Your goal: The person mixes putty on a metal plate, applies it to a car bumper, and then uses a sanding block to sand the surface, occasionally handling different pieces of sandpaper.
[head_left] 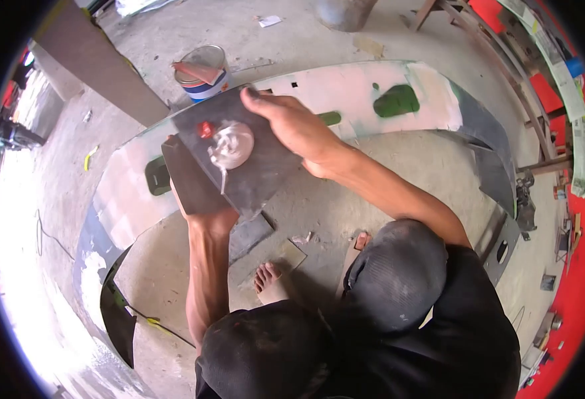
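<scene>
The right hand is clamped on the right edge of a dark board, with pale paste and a red dab left of that grip; the left hand, below, is closed on the lower end of a brown plate, its fingers partly hidden, while a curved panel stretches beyond both grips
</scene>
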{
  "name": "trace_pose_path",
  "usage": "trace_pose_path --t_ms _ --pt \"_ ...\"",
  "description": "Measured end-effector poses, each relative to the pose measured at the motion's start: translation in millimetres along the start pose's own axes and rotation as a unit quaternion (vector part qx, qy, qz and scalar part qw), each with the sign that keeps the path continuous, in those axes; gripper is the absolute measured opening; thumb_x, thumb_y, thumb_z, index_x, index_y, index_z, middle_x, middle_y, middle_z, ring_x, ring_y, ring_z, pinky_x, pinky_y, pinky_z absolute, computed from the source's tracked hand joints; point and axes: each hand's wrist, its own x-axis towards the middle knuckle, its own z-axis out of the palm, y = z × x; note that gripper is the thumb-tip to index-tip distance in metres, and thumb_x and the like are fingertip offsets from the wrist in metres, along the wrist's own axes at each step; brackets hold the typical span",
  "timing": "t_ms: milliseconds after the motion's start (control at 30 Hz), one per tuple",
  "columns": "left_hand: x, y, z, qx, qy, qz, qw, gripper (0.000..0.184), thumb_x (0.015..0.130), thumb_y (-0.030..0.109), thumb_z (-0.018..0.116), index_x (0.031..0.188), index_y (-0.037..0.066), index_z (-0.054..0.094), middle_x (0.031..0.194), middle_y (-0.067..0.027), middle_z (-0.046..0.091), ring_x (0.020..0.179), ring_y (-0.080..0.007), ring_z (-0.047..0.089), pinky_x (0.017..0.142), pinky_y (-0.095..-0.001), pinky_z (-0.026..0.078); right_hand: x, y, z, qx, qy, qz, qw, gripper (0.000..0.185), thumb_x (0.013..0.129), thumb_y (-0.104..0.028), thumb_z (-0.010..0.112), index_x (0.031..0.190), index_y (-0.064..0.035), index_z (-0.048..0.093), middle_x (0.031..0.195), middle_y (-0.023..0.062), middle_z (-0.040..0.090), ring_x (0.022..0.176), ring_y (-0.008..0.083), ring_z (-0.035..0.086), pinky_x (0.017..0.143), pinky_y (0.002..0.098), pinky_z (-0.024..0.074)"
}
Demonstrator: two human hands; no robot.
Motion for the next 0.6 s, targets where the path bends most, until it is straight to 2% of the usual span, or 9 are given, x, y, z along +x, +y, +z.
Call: trace_pose_path --t_ms 67,100,167,233,300,367,433,533,600 --pt "0 2 13 0.036 0.124 -0.082 0.988 0.052 0.110 0.048 0.044 0.145 0.011 0.054 0.138 -0.0062 0.064 0.122 -0.0230 0.064 0.107 -0.0409 0.052 11 17 2 -0.017 -0.017 -0.053 0.998 0.059 0.107 -0.044 0.055 0.147 -0.0018 0.055 0.149 0.0121 0.056 0.139 0.0216 0.048 0.118 0.0360 0.0324" --pt "1 -6 -7 0.041 0.095 -0.055 0.993 0.052 0.109 0.047 0.046 0.145 0.010 0.054 0.138 -0.0070 0.064 0.120 -0.0241 0.065 0.107 -0.0435 0.054 15 21 7 -0.007 -0.037 -0.157 0.987 0.056 0.105 -0.037 0.058 0.150 -0.0040 0.053 0.149 0.0105 0.057 0.138 0.0212 0.050 0.117 0.0361 0.0351" --pt "14 -10 -9 0.067 0.046 -0.049 0.995 0.053 0.109 0.045 0.047 0.146 0.008 0.052 0.140 -0.0087 0.061 0.123 -0.0259 0.062 0.109 -0.0445 0.052 31 30 9 -0.053 0.007 -0.178 0.983 0.052 0.099 -0.020 0.059 0.150 -0.0094 0.054 0.148 0.0142 0.057 0.136 0.0264 0.053 0.115 0.0391 0.0398" --pt "33 -16 8 0.104 -0.006 -0.042 0.994 0.053 0.109 0.044 0.048 0.146 0.006 0.051 0.142 -0.0104 0.059 0.126 -0.0278 0.059 0.111 -0.0456 0.049 58 44 19 -0.272 0.197 -0.258 0.906 0.055 0.090 -0.018 0.064 0.144 -0.0076 0.058 0.140 0.0248 0.058 0.132 0.0384 0.056 0.114 0.0455 0.0429" --pt "39 -18 37 0.150 -0.057 -0.010 0.987 0.054 0.109 0.042 0.048 0.147 0.004 0.049 0.145 -0.0120 0.057 0.129 -0.0296 0.057 0.113 -0.0466 0.047 48 28 16 -0.206 0.273 -0.186 0.921 0.032 0.097 -0.025 0.061 0.118 -0.0022 0.070 0.123 0.0289 0.063 0.119 0.0371 0.063 0.105 0.0497 0.0475" --pt "25 -21 65 0.181 -0.101 0.019 0.978 0.054 0.110 0.040 0.049 0.148 0.001 0.047 0.147 -0.0137 0.055 0.132 -0.0315 0.054 0.114 -0.0476 0.045 24 3 -4 -0.099 0.314 -0.141 0.934 0.034 0.102 -0.027 0.057 0.102 0.0032 0.072 0.101 0.0287 0.066 0.099 0.0341 0.067 0.093 0.0491 0.0522" --pt "-13 -21 113 -0.019 -0.041 -0.180 0.983 0.053 0.111 0.040 0.046 0.145 -0.001 0.049 0.146 -0.0150 0.055 0.133 -0.0328 0.052 0.113 -0.0486 0.045 -18 -28 -38 0.041 0.273 -0.168 0.946 0.043 0.106 -0.030 0.054 0.091 0.0072 0.071 0.081 0.0256 0.065 0.081 0.0307 0.067 0.082 0.0473 0.0545" --pt "6 -54 72 -0.053 -0.403 -0.360 0.840 0.054 0.113 0.043 0.040 0.142 -0.001 0.051 0.140 -0.0151 0.058 0.122 -0.0279 0.057 0.100 -0.0443 0.051 -68 -33 -108 0.062 0.356 -0.221 0.906 0.049 0.110 -0.031 0.050 0.084 0.0076 0.066 0.072 0.0154 0.063 0.068 0.0223 0.060 0.065 0.0446 0.0492" --pt "-21 -56 89 0.023 -0.420 -0.363 0.832 0.049 0.114 0.045 0.036 0.128 0.004 0.057 0.124 -0.0111 0.061 0.106 -0.0214 0.059 0.088 -0.0377 0.051 -135 -43 -168 -0.015 0.453 -0.220 0.864 0.048 0.111 -0.034 0.050 0.085 0.0017 0.070 0.069 0.0068 0.060 0.065 0.0192 0.056 0.064 0.0425 0.0482"
